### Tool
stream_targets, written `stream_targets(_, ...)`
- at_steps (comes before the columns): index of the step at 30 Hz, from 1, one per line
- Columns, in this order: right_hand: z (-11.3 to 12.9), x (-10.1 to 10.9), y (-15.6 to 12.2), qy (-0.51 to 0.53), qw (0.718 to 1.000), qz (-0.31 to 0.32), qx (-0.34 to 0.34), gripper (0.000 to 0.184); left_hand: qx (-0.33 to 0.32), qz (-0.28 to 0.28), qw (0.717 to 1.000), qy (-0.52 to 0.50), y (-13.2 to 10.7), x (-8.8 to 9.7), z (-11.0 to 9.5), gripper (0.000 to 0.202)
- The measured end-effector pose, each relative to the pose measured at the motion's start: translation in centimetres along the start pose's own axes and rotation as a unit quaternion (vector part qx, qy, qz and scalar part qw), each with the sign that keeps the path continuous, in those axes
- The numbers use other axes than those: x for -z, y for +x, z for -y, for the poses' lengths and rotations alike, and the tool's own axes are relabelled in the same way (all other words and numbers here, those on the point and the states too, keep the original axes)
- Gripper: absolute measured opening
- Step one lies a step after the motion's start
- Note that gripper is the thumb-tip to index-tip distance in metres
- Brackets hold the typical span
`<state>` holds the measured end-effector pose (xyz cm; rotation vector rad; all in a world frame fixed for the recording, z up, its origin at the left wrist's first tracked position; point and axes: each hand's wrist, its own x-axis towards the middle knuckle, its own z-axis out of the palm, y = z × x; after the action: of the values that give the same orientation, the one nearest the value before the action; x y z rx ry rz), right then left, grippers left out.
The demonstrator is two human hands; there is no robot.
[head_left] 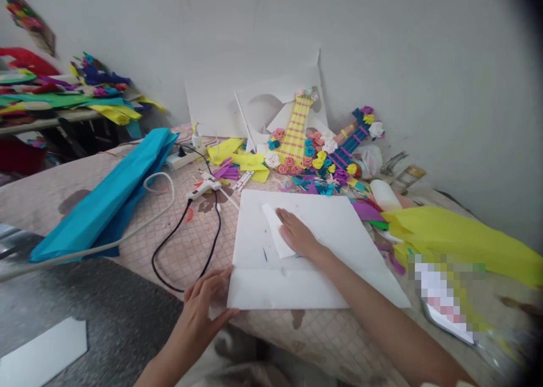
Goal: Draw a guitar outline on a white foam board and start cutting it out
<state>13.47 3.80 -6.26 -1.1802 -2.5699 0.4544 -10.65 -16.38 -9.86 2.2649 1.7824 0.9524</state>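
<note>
A large white foam board (339,234) lies flat on the table in front of me. My right hand (299,235) rests palm down on it, fingers stretched out over a smaller white cut piece (274,228). My left hand (206,302) holds the board's near left corner, with the thumb on top and the fingers curled at the edge. A white glue gun (202,188) with a black cord lies to the left of the board.
A folded blue paper bundle (110,197) lies at the left, beside a white power strip (181,159). Yellow paper sheets (458,237) spread at the right. Decorated guitar shapes with paper roses (297,135) lean on the wall behind. A white offcut (42,356) lies on the floor.
</note>
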Motion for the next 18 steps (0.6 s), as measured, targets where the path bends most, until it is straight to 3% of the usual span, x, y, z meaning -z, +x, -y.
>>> stream_targets(5,4.3,-2.1,1.6,-0.021,0.996,0.041,0.081,0.052,0.029,0.021,0.999,-0.01,-0.2,-0.2,0.1,0.06)
stream_targets(8,6.0,-1.9,1.2,0.054,0.989,0.071,0.122,0.051,0.038,0.018,0.999,-0.01,-0.1,0.0,-0.1,0.062)
stream_targets(12,6.1,-0.5,-0.4,0.246,0.969,0.029,0.009,0.046,0.042,0.015,0.999,-0.019,0.0,0.1,-0.4,0.062)
stream_targets(16,5.7,0.3,-2.2,0.283,0.956,-0.035,-0.067,0.054,0.037,0.005,0.999,-0.022,0.1,0.1,-0.4,0.057)
stream_targets(18,5.7,0.2,-2.7,0.332,0.934,-0.08,-0.106,0.052,0.038,0.001,0.999,-0.023,0.1,0.0,-0.4,0.055)
